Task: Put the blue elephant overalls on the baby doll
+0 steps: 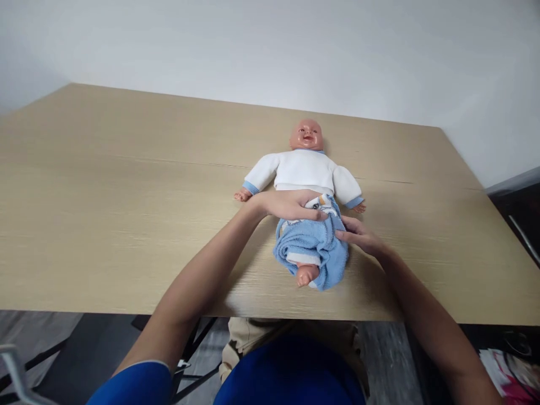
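Note:
A baby doll [307,169] in a white top with blue cuffs lies on its back, head away from me. Blue terry doll pants [314,239] with a printed white patch are bunched around its hips and legs. One bare foot [307,274] sticks out of a pant leg; the other foot is hidden. My left hand [291,205] lies across the doll's waist, thumb pressed on the pants' upper edge and its other fingers partly hidden. On the right side of the pants, my right hand [358,235] grips the cloth between thumb and fingers.
The doll lies near the front edge of a wide light wood table [126,225], against a white wall [253,50]. A dark object [521,208] stands beyond the right edge. Below the table are a dark chair [88,354] at left and some papers [493,365] at right.

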Tool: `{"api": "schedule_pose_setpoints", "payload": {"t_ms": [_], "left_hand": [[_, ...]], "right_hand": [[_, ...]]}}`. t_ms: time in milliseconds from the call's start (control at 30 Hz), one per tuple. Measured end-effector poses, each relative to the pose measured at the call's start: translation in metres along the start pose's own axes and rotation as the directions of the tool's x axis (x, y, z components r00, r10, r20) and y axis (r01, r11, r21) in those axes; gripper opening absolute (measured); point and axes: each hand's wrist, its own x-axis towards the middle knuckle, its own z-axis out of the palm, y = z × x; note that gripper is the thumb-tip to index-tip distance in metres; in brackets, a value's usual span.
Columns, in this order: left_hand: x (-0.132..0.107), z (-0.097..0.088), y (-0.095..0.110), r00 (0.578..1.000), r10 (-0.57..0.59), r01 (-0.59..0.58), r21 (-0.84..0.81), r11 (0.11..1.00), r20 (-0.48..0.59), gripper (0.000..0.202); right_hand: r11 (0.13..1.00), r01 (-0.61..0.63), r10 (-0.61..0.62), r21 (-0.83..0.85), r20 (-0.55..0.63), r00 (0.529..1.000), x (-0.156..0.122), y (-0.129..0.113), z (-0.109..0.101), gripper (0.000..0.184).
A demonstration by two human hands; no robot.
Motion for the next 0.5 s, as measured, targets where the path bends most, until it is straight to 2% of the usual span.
{"api": "schedule_pose_setpoints", "payload": {"t_ms": [133,233,333,433,500], "left_hand": [[0.002,0.0,-0.005,0.999,0.021,-0.02,-0.032,0.999,0.048,0.049],[0.003,0.0,-0.003,0.996,0.014,-0.007,-0.078,0.997,0.092,0.048],[0.004,0.002,-0.002,0.972,0.049,-0.008,-0.18,0.984,0.229,0.048],[0.004,0.004,-0.004,0.936,0.071,0.006,-0.215,0.977,0.344,0.047],[0.004,0.004,-0.006,0.939,0.069,-0.003,-0.193,0.981,0.337,0.045]], "right_hand": [[0.995,-0.079,0.075,0.067,0.056,0.996,-0.006,0.005,-0.007,0.051],[0.981,-0.05,0.049,0.185,0.008,0.999,-0.012,0.008,-0.006,0.055],[0.964,-0.004,0.017,0.265,-0.046,0.999,-0.015,0.007,-0.002,0.057],[0.965,0.004,0.011,0.261,-0.053,0.999,-0.015,0.001,0.0,0.051],[0.979,-0.016,0.014,0.203,0.013,1.0,-0.015,-0.006,0.0,0.045]]}}
